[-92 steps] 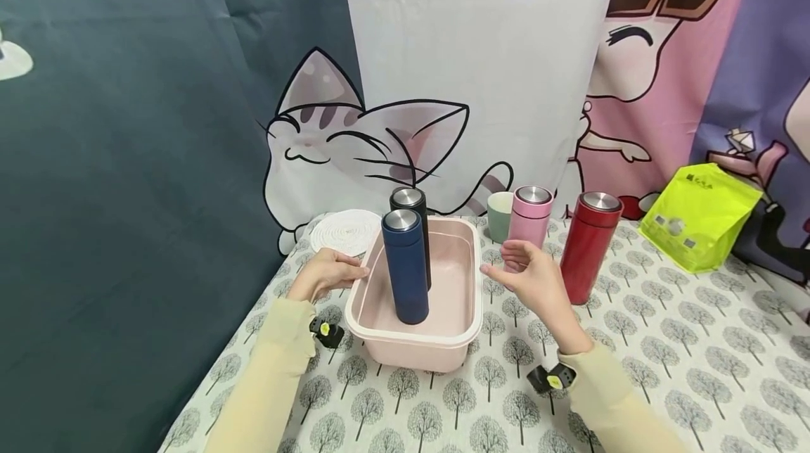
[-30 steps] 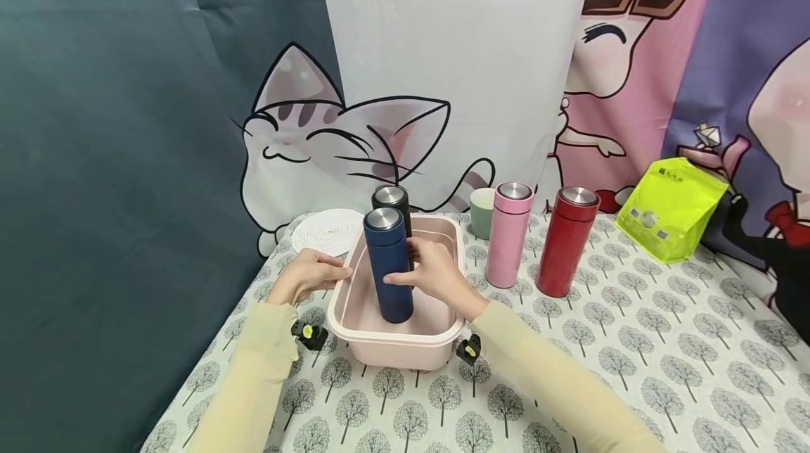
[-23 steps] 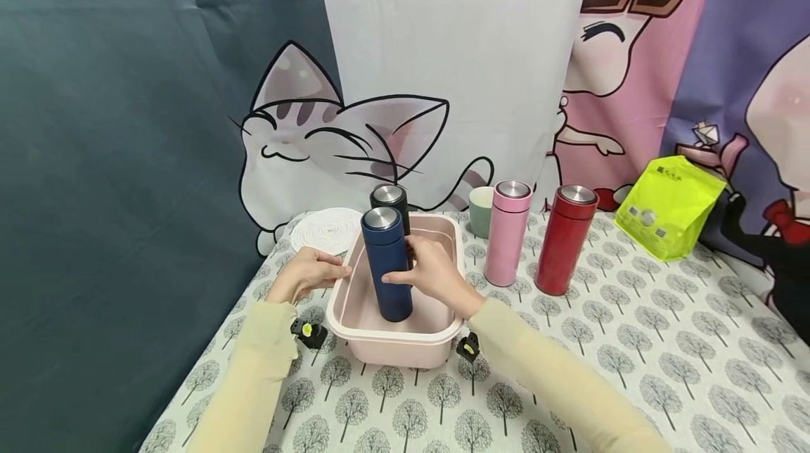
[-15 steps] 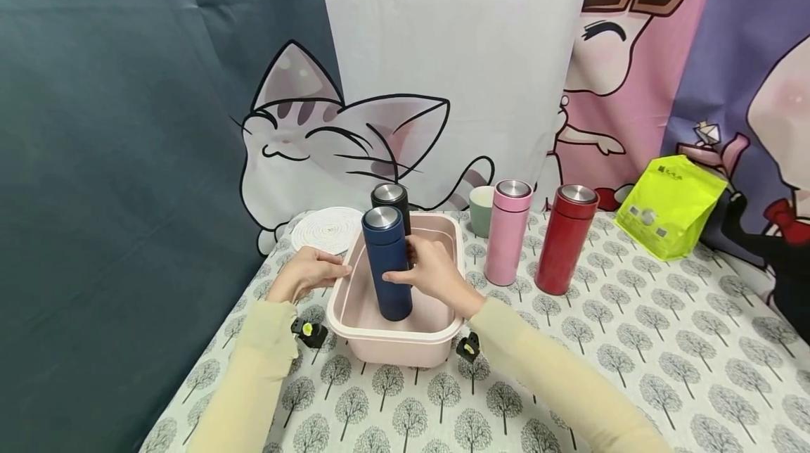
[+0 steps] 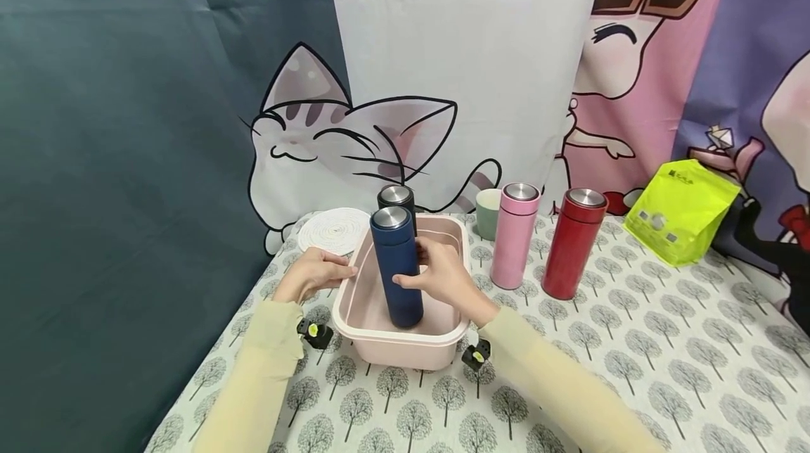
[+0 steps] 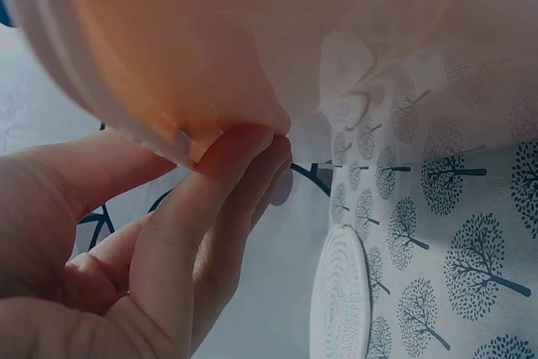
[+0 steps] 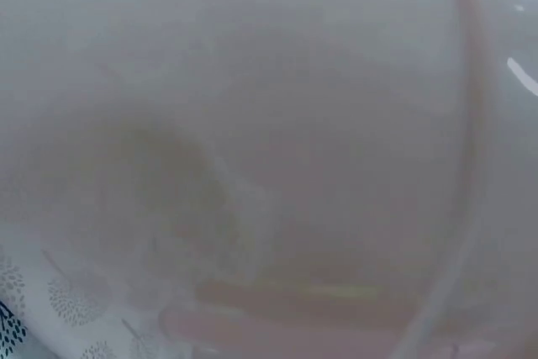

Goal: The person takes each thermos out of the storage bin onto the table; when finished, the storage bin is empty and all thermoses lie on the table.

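Observation:
A pale pink plastic basin point(image 5: 405, 353) stands on the table, and a navy blue thermos point(image 5: 400, 291) and a black thermos point(image 5: 397, 198) stand inside it, the navy one in front. My left hand point(image 5: 314, 274) pinches the basin's left rim; in the left wrist view, thumb and fingers point(image 6: 210, 199) lie on either side of that rim. My right hand point(image 5: 446, 277) reaches over the right rim and grips the navy thermos around its middle, thumb in front. The other fingers are partly hidden behind it. The basin wall point(image 7: 319, 124) fills the right wrist view, blurred.
Right of the basin stand a pink thermos point(image 5: 514, 242) and a red thermos point(image 5: 572, 249). Behind them is a green cup point(image 5: 488, 217), and a lime-green bag point(image 5: 680, 217) lies at the far right. A white round coiled mat point(image 5: 332, 229) lies behind the left hand.
My right hand has come from beside the basin's right rim to the navy thermos and grips it. My left hand stays at the rim. The head view has shifted slightly.

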